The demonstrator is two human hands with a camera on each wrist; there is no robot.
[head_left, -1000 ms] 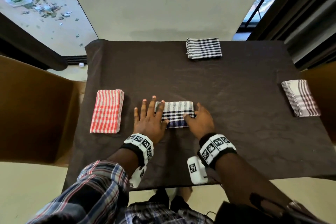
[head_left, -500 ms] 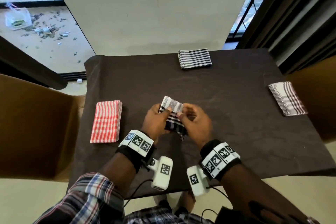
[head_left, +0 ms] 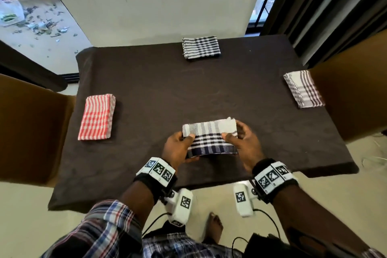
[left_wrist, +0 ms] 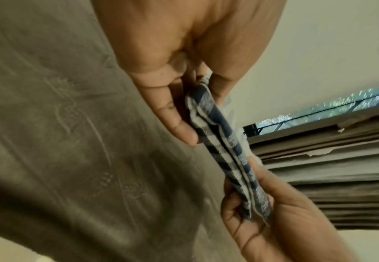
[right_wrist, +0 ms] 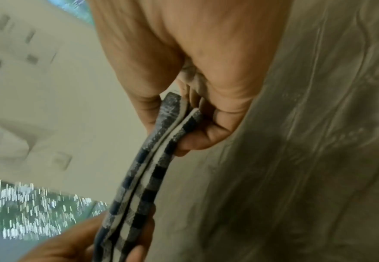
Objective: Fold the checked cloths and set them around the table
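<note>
Nearest to the person, both hands hold the blue checked cloth a little above the near edge of the counter, which has a dark brown cover. The left hand pinches the left end of this cloth, thumb on top and the other fingers curled under it. The right hand pinches the right end in the same way, with its fingers bent around the folded edge. In the wrist views the cloth shows as several layers pressed together between the two hands. Its far part is turned up and shows a paler side.

To the left of the blue checked cloth, near the left edge of the counter, the red checked cloth lies folded flat. To the right of it, at the right edge, the grey checked cloth lies folded. Far behind it, at the far edge, the black checked cloth lies folded
</note>
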